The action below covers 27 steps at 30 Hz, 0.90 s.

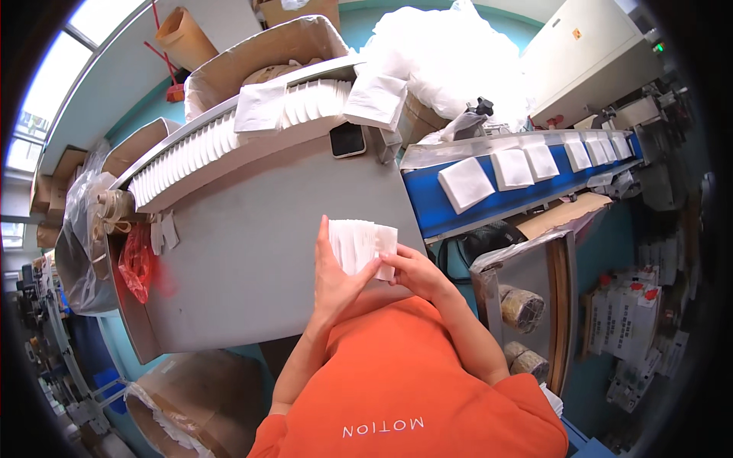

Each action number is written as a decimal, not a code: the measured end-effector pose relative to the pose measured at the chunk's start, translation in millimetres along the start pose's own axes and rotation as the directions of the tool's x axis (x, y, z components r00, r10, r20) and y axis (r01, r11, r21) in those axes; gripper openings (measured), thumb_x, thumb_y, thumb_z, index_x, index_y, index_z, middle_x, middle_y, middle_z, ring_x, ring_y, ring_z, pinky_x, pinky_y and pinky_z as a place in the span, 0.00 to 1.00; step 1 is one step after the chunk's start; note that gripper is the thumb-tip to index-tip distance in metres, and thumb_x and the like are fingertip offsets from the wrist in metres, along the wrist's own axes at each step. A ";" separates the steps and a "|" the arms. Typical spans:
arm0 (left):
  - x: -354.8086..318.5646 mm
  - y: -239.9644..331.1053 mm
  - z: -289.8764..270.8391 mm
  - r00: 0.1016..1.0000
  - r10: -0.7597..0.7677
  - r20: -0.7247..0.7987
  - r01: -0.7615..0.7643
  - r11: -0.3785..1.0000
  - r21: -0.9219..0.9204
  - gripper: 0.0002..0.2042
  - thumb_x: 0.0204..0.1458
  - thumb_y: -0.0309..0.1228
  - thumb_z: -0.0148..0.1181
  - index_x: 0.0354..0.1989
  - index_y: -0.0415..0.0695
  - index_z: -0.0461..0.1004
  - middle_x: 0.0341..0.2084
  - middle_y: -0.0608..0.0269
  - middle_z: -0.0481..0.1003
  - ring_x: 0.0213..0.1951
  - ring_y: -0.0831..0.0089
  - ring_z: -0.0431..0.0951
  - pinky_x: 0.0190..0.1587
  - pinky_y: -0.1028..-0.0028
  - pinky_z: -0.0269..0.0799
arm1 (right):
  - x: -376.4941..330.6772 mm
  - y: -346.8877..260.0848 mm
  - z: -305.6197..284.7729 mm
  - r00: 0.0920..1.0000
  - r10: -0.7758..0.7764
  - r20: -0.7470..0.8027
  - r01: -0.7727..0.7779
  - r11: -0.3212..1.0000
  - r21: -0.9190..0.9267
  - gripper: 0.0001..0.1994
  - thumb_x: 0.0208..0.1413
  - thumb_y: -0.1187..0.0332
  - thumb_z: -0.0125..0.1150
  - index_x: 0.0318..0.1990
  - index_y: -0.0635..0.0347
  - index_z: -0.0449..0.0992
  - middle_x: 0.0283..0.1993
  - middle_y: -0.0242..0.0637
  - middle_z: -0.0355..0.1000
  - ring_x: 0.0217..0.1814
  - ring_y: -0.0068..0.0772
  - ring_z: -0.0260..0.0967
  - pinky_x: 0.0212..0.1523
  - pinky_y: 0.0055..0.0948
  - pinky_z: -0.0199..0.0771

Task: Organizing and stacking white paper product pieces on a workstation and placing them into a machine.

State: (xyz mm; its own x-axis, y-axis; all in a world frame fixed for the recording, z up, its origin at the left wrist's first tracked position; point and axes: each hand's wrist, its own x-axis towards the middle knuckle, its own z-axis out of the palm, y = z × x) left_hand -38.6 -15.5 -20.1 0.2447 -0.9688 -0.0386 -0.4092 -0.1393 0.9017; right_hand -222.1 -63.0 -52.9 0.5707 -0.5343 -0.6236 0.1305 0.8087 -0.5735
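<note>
A small stack of white folded paper napkins (pixel 353 243) stands on edge at the near side of the grey table, in front of my body. My left hand (pixel 334 281) is closed around its left end, with the thumb across the near side. At the right end, my right hand (pixel 418 272) grips the outermost napkin and the stack with its fingertips. Along the table's far edge runs a long row of upright white napkins (pixel 195 153). Two folded napkin bundles lie on top, one mid-row (pixel 259 107) and one at the right end (pixel 376 99).
A blue conveyor belt (pixel 435 206) at the right carries several white napkin bundles. A dark phone (pixel 348 141) lies near the far row. Red plastic (pixel 136 263) hangs at the table's left corner. Cardboard boxes (pixel 202 389) stand around; large white plastic bags (pixel 447 57) sit behind.
</note>
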 end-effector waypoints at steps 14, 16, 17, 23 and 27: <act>-0.7 -0.6 10.6 0.979 -0.102 0.176 0.160 0.921 -0.356 0.43 0.52 0.32 0.66 0.70 0.38 0.43 0.56 0.46 0.66 0.58 0.59 0.70 0.56 0.65 0.69 | 9.8 -2.1 22.3 0.920 -0.355 -0.167 0.325 0.927 -0.186 0.20 0.63 0.55 0.58 0.52 0.63 0.71 0.42 0.34 0.72 0.42 0.22 0.69 0.40 0.23 0.72; -0.5 -5.2 9.2 0.988 -0.082 0.132 0.124 0.930 -0.347 0.43 0.52 0.31 0.66 0.70 0.38 0.42 0.56 0.46 0.67 0.57 0.59 0.71 0.56 0.65 0.69 | 1.5 -5.7 5.8 0.994 -0.074 -0.075 0.064 0.989 -0.130 0.18 0.63 0.59 0.58 0.53 0.62 0.71 0.43 0.34 0.73 0.41 0.21 0.69 0.36 0.22 0.71; 0.3 -5.9 7.8 0.989 -0.096 0.116 0.130 0.930 -0.342 0.43 0.51 0.32 0.67 0.69 0.38 0.43 0.55 0.46 0.67 0.57 0.60 0.71 0.56 0.65 0.69 | -0.2 -6.6 -2.6 0.999 0.028 -0.023 -0.031 0.987 -0.156 0.17 0.62 0.62 0.59 0.54 0.62 0.71 0.44 0.34 0.73 0.39 0.21 0.70 0.33 0.21 0.70; 0.5 -4.1 8.5 0.964 -0.166 0.206 0.232 0.906 -0.354 0.35 0.57 0.33 0.60 0.70 0.41 0.49 0.58 0.51 0.66 0.57 0.65 0.70 0.57 0.68 0.68 | 4.8 -8.2 -1.7 0.924 -0.180 -0.338 0.248 0.954 0.170 0.25 0.63 0.53 0.57 0.56 0.66 0.67 0.50 0.42 0.73 0.50 0.34 0.73 0.48 0.28 0.76; -7.3 -9.8 18.4 0.946 -0.136 0.294 0.263 0.853 -0.451 0.30 0.62 0.32 0.52 0.72 0.46 0.51 0.63 0.54 0.63 0.60 0.65 0.67 0.60 0.69 0.64 | 5.5 0.6 35.5 0.838 -0.493 -0.233 0.269 0.746 -0.610 0.26 0.62 0.49 0.57 0.52 0.68 0.69 0.49 0.42 0.73 0.50 0.30 0.71 0.51 0.30 0.71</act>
State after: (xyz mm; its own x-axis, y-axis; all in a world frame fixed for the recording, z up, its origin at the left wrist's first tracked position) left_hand -52.5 -10.8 -36.6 0.0287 -0.9579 -0.2857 0.1117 -0.2810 0.9532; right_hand -190.1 -56.8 -37.7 0.2249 -0.9038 -0.3640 -0.2437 0.3095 -0.9191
